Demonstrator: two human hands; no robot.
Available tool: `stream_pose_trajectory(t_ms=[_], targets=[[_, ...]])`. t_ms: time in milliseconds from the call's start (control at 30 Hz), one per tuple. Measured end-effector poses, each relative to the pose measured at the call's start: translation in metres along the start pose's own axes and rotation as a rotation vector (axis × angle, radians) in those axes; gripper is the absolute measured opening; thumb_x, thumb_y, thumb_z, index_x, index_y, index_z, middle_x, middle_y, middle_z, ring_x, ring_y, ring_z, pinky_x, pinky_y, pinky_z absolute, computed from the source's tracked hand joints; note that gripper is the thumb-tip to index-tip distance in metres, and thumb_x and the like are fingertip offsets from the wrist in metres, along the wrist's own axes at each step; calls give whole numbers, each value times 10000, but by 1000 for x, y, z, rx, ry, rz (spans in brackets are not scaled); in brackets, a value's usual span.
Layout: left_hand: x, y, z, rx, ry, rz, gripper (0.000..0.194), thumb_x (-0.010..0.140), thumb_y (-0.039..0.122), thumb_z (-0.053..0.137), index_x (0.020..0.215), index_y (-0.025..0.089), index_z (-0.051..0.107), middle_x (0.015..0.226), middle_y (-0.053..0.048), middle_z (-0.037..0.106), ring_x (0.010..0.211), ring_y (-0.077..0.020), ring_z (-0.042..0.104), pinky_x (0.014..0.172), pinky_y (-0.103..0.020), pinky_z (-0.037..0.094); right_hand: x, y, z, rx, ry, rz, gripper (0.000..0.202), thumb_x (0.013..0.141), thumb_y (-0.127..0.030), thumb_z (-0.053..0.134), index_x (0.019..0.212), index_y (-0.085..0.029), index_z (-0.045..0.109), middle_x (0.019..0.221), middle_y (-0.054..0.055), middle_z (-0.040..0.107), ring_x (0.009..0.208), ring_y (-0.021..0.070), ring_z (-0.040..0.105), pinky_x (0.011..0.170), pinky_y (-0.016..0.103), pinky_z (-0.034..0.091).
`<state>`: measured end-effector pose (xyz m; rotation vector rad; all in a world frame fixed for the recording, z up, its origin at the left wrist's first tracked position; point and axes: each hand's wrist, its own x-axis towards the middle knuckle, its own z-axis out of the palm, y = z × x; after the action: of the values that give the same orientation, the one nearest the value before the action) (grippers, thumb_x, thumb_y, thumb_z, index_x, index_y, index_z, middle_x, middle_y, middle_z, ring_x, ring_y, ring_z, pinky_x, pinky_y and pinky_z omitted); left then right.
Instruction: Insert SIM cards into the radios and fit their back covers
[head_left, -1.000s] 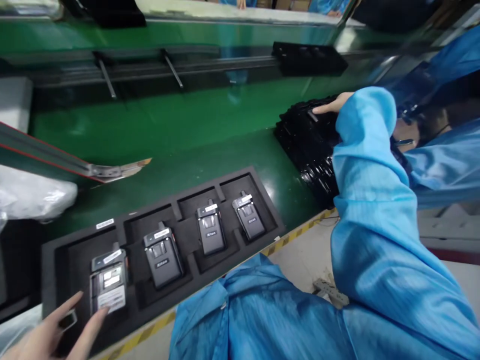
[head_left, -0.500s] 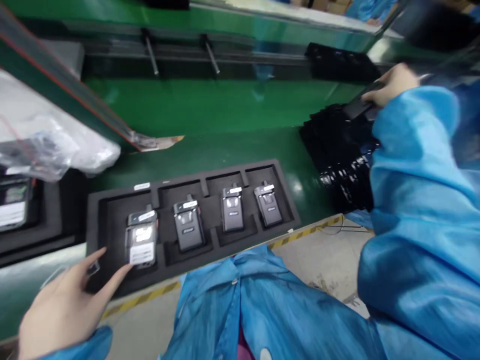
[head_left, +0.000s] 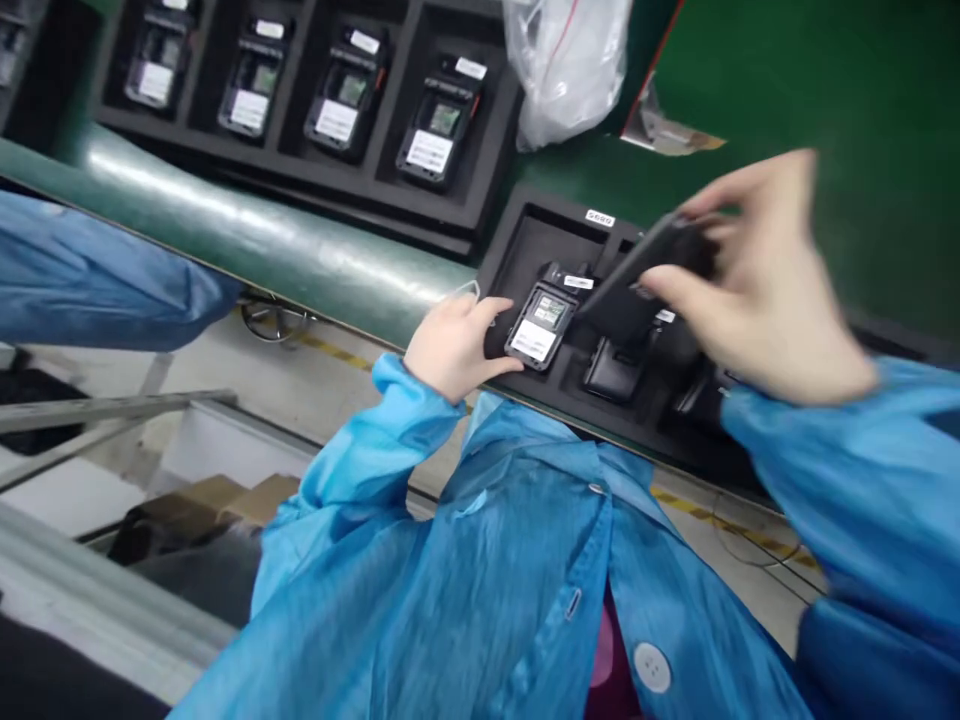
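My right hand (head_left: 772, 285) grips a thin, flat black cover (head_left: 637, 262) by its edge, fingers above and thumb below, tilted over the foam tray (head_left: 551, 240). Under the cover's lower left end lies a handheld radio (head_left: 541, 325), its back exposed with a white label. My left hand (head_left: 454, 345) rests at the tray's left end, thumb and forefinger spread beside this radio and holding nothing. A second radio (head_left: 613, 370) with a dark back sits in the neighbouring compartment, partly hidden by the cover. Farther right, my right hand and sleeve hide most of the tray.
Another black foam tray (head_left: 367, 185) at the upper left holds several open-backed radios. A clear plastic bag (head_left: 574, 75) hangs between the trays. The green bench runs across, with a steel frame (head_left: 90, 590) and cardboard (head_left: 262, 498) below. Another person's blue sleeve (head_left: 105, 275) is at the left.
My right hand has come from the pile of black sheets at the right to above the tray, carrying the black cover. The view has swung left; my left hand stays by the open-backed radio.
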<state>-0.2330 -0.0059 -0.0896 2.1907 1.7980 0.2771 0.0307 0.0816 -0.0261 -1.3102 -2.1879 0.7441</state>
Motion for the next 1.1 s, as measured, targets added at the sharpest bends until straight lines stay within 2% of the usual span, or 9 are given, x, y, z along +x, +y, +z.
stream_pose_trajectory(t_ms=[67, 133, 233, 500, 633, 800, 967, 1100], targets=[[1, 3, 1, -18, 4, 18, 666, 710, 471, 780, 1258, 159, 566, 1044, -99, 637, 1028, -278, 591, 927, -373, 465, 9, -11, 36, 89, -118, -50, 423, 843, -273, 641, 1178, -192, 396, 1193, 98, 519, 956, 167, 589, 860, 345, 505], [2, 5, 3, -35, 7, 21, 637, 709, 450, 785, 1235, 157, 578, 1034, -98, 628, 1022, -280, 588, 918, -372, 467, 16, -13, 63, 116, -187, -29, 386, 860, -258, 603, 1172, -209, 381, 1169, 72, 530, 955, 176, 593, 848, 362, 508], [3, 6, 5, -52, 6, 8, 601, 713, 441, 782, 1211, 164, 592, 1010, -88, 620, 1000, -274, 588, 900, -371, 469, 20, -7, 83, 82, -219, 3, 392, 851, -250, 605, 1168, -212, 379, 1146, 56, 541, 955, 187, 596, 839, 374, 505], [4, 5, 5, -68, -7, 0, 603, 714, 467, 776, 1211, 179, 591, 1007, -83, 608, 1018, -285, 583, 885, -387, 474, 10, -8, 87, -33, -211, 13, 377, 844, -286, 623, 1144, -222, 406, 1091, 56, 569, 971, 203, 593, 827, 367, 488], [4, 7, 4, -62, -28, -11, 585, 731, 457, 765, 1214, 176, 591, 1003, -87, 604, 1029, -294, 581, 888, -405, 473, 6, -8, 90, -91, -222, 11, 368, 877, -328, 577, 1178, -221, 393, 1126, 75, 574, 1010, 213, 575, 896, 389, 462], [4, 7, 4, -63, -38, -12, 572, 743, 448, 756, 1217, 176, 588, 1008, -91, 599, 1037, -298, 577, 892, -412, 467, -3, -10, 99, -365, -124, -35, 415, 893, -411, 525, 1220, -170, 439, 1213, 141, 509, 1121, 291, 481, 958, 489, 397], [4, 7, 5, -45, -35, 5, 569, 744, 438, 757, 1218, 172, 588, 1015, -89, 600, 1026, -293, 580, 888, -407, 468, -12, -18, 111, -578, -92, -2, 469, 913, -433, 480, 1268, -126, 472, 1257, 190, 456, 1126, 325, 434, 927, 481, 387], [4, 7, 6, -40, -23, 14, 560, 739, 438, 761, 1197, 159, 600, 1011, -93, 604, 1010, -296, 585, 874, -406, 477, -16, -24, 117, -685, -76, -8, 454, 928, -392, 448, 1287, -115, 472, 1275, 194, 465, 1102, 329, 441, 907, 471, 387]])
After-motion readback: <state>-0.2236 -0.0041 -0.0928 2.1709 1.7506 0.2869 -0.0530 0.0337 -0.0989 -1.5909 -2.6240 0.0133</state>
